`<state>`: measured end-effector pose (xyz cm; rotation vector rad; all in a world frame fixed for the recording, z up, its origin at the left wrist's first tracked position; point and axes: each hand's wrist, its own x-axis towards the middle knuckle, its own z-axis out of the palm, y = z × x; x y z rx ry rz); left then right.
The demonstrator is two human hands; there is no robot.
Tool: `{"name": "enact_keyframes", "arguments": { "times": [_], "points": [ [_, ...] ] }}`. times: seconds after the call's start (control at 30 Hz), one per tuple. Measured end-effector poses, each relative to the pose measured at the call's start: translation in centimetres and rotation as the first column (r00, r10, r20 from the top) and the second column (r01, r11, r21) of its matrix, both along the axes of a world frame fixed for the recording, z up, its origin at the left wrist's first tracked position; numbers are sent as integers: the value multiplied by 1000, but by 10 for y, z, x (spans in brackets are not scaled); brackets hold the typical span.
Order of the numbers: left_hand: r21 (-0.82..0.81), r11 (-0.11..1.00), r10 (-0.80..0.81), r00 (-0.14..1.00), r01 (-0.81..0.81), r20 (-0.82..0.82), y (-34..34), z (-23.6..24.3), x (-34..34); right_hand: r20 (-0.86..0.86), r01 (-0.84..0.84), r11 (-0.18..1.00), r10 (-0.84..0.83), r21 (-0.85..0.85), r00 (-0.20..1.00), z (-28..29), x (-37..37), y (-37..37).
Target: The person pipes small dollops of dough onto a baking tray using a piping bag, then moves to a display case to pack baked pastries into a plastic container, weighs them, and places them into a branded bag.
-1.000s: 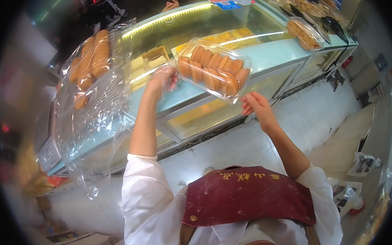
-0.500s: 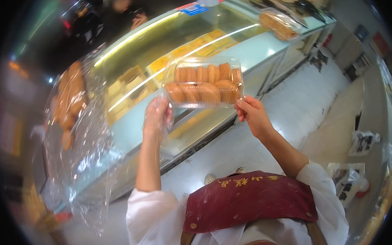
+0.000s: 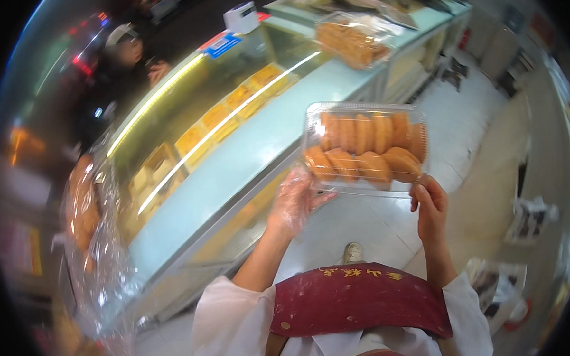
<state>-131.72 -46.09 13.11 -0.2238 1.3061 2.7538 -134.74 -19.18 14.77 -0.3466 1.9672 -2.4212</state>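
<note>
Between my hands I hold a clear plastic clamshell box (image 3: 367, 190), tilted so its contents face me. Inside, two rows of round golden-brown pastries (image 3: 360, 165) stand on edge. My left hand (image 3: 294, 200), in a thin clear plastic glove, grips the box's lower left corner, its thumb stretched along the underside. My right hand (image 3: 430, 202), bare, pinches the lower right corner between thumb and fingers. The lid looks closed over the pastries. Below the box is the floor, with one light shoe (image 3: 353, 252) showing past my dark red apron (image 3: 362, 299).
A lit glass display counter (image 3: 231, 142) runs diagonally on the left, with yellow pastries inside. Bagged bread (image 3: 83, 208) lies at its left end. Another pastry pack (image 3: 355, 39) sits on the counter top near black tongs. A person (image 3: 121, 64) stands beyond the counter.
The box has moved right and nearer, from over the counter to over the floor, both hands still holding it. My view has turned toward the right.
</note>
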Motion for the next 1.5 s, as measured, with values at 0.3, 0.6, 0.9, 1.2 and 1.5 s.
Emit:
{"name": "enact_keyframes", "arguments": {
  "times": [0.3, 0.6, 0.9, 1.2, 1.5],
  "points": [
    [97, 757, 654, 749, -646, -110, -54, 55, 101, -126, -453, 891, 447, -26, 886, 8, -15, -113],
    [307, 69, 972, -4, -949, -233, -89, 101, 384, -287, -981, 89, 957, 172, 36, 30, 126, -283],
    [314, -468, 713, -562, -826, -418, -207, 139, 626, 126, -703, -501, 849, 505, -514, -8, 297, -402],
    [145, -491, 808, -511, -859, -295, -453, 136, 667, 139, -674, -563, 806, 478, -575, -54, 349, -530],
    [-96, -86, 980, -67, -992, -186, -577, 124, 671, 186, -587, -693, 698, 419, -692, -71, 449, -626]
  ]
}}
